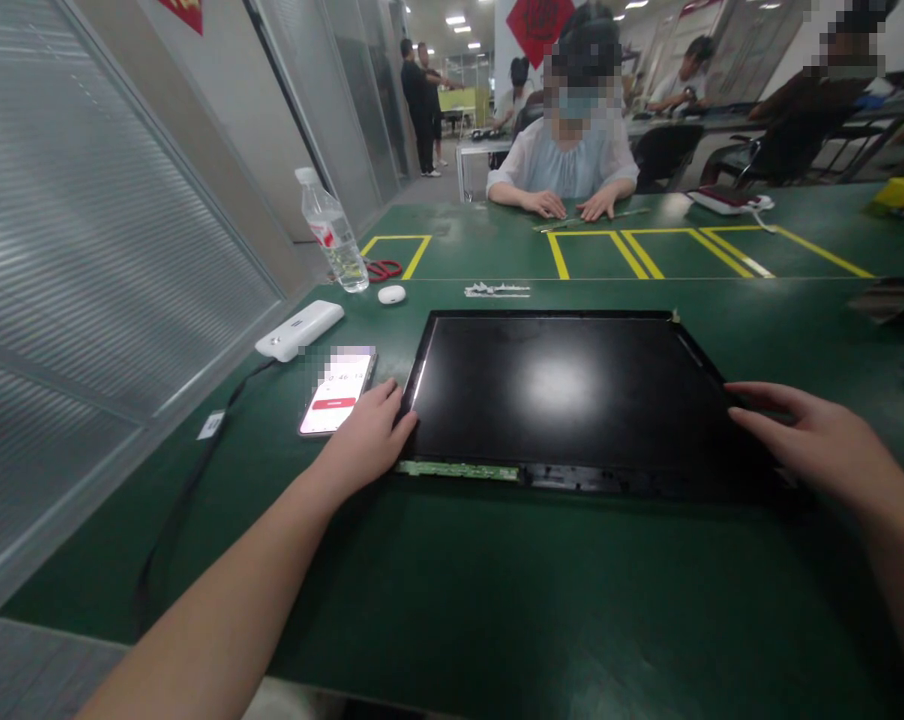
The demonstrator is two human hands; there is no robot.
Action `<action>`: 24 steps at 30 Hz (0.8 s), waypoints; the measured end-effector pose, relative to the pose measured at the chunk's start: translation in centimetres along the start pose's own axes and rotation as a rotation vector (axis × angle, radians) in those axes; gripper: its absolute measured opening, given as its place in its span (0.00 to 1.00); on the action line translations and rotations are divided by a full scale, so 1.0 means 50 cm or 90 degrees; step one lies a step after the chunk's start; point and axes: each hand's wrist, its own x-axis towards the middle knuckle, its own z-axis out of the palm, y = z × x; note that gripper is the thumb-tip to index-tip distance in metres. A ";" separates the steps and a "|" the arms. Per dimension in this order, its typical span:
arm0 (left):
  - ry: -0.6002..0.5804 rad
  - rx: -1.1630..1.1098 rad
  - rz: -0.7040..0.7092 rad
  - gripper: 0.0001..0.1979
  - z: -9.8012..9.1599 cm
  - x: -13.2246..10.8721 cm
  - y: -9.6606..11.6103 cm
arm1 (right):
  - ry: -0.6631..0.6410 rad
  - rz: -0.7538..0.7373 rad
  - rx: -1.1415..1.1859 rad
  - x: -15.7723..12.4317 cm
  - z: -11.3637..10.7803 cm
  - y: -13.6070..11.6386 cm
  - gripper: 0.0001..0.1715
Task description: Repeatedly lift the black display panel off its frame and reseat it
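Observation:
A black display panel (564,390) lies flat on the green table in front of me. Along part of its near edge runs a narrow green circuit strip (459,471). My left hand (373,430) grips the panel's left edge, the thumb resting near the lower left corner. On the opposite side my right hand (812,430) holds the right edge between thumb and fingers. Just left of my left hand is a lit phone (339,395), partly blurred out.
Left of the panel are a white power bank (300,330) with a black strap, a water bottle (333,235), red-handled scissors (383,269) and a white earbud case (392,295). Small white pieces (497,291) lie beyond the panel. A co-worker (572,160) sits opposite, hands on a thin strip.

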 end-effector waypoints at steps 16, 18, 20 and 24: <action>0.104 -0.335 -0.135 0.19 -0.014 0.003 0.011 | 0.011 -0.027 -0.057 -0.007 0.003 -0.013 0.34; 0.099 -0.477 -0.189 0.19 -0.021 -0.002 0.028 | 0.009 -0.031 -0.052 -0.005 0.005 -0.012 0.36; 0.074 -0.615 -0.286 0.19 -0.031 -0.006 0.049 | 0.009 -0.037 -0.053 -0.002 0.008 -0.007 0.37; 0.106 -0.799 -0.453 0.21 -0.053 -0.009 0.085 | 0.012 -0.058 -0.063 0.004 0.014 0.008 0.35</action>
